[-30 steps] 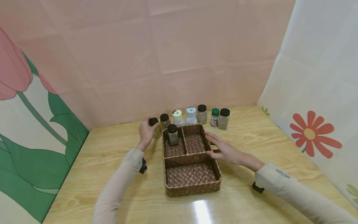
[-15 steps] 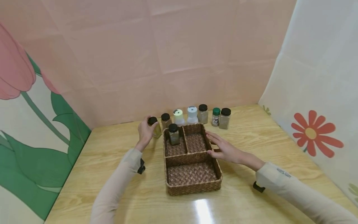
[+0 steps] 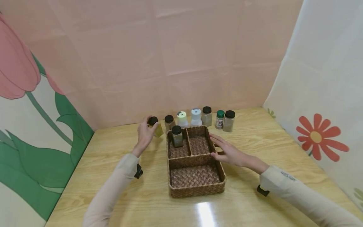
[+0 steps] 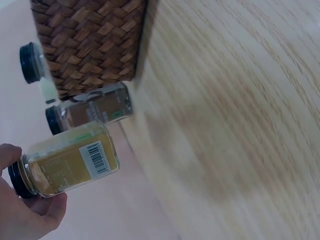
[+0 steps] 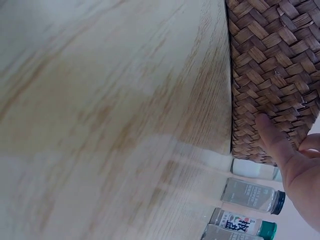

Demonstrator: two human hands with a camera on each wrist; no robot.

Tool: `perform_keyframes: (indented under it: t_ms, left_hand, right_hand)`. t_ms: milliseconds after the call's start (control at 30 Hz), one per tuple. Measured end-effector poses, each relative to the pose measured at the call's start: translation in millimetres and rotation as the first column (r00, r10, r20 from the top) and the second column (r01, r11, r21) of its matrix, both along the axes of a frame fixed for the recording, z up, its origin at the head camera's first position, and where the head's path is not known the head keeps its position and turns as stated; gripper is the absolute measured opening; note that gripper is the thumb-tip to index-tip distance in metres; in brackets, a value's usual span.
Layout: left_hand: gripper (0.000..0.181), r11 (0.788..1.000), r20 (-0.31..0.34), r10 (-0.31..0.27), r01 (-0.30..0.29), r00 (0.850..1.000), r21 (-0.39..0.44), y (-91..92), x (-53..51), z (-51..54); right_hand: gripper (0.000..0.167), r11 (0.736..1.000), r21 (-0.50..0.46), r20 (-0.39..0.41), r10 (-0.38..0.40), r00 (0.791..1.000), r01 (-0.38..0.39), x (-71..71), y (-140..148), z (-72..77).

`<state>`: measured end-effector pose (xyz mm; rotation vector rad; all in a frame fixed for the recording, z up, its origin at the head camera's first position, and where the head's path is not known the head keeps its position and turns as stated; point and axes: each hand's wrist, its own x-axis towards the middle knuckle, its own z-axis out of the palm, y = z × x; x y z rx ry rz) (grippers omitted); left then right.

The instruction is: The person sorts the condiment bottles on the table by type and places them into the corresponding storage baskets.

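Note:
My left hand (image 3: 145, 134) holds a square glass spice jar (image 4: 72, 162) by its black lid, between thumb and fingers. The jar has yellowish contents and a barcode label, and it leans in the head view. A woven basket (image 3: 197, 192) with three compartments stands right of that hand. In its back left compartment a dark spice jar (image 3: 177, 140) stands upright. My right hand (image 3: 231, 153) rests against the basket's right side with fingers extended. One of its digits touches the woven wall in the right wrist view.
Behind the basket stand a brown spice jar (image 3: 169, 123), a yellow-capped bottle (image 3: 182, 119), a white-capped bottle (image 3: 196, 118) and a black-lidded jar (image 3: 207, 118). Farther right are a green-capped shaker (image 3: 219, 119) and another black-lidded jar (image 3: 228, 122). A pink cloth backdrop (image 3: 170, 63) borders the table.
My left hand has moved slightly left with the yellowish jar, away from the brown jar, and the jar has tilted. My right hand stays at the basket.

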<state>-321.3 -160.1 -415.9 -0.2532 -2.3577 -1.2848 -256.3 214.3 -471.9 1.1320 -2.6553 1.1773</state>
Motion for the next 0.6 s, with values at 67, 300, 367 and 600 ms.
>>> perform_keyframes:
  t_ms: [67, 300, 367, 600]
  left_hand:
    - [0.049, 1.0, -0.007, -0.017, 0.017, 1.0, 0.014, -1.5, 2.9, 3.0]
    - [0.048, 0.998, -0.038, -0.055, 0.056, 0.998, 0.014, -4.3, 13.0, 13.5]
    - [0.048, 0.998, -0.049, -0.067, 0.067, 0.997, 0.01, -4.2, 16.1, 16.7]
    - [0.043, 0.994, -0.08, -0.109, 0.111, 0.991, 0.018, -0.9, 25.8, 26.2]
  right_hand:
    - [0.069, 1.0, 0.012, -0.01, -0.006, 1.0, 0.006, 0.8, 0.2, 0.1]
    - [0.07, 1.0, 0.028, -0.028, -0.006, 1.0, 0.007, 2.8, 0.8, -0.8]
    - [0.069, 1.0, 0.03, -0.033, -0.006, 0.999, 0.007, 2.8, 0.7, -0.6]
    - [0.07, 1.0, 0.017, -0.03, -0.003, 1.0, 0.004, 1.3, 0.1, 0.6]
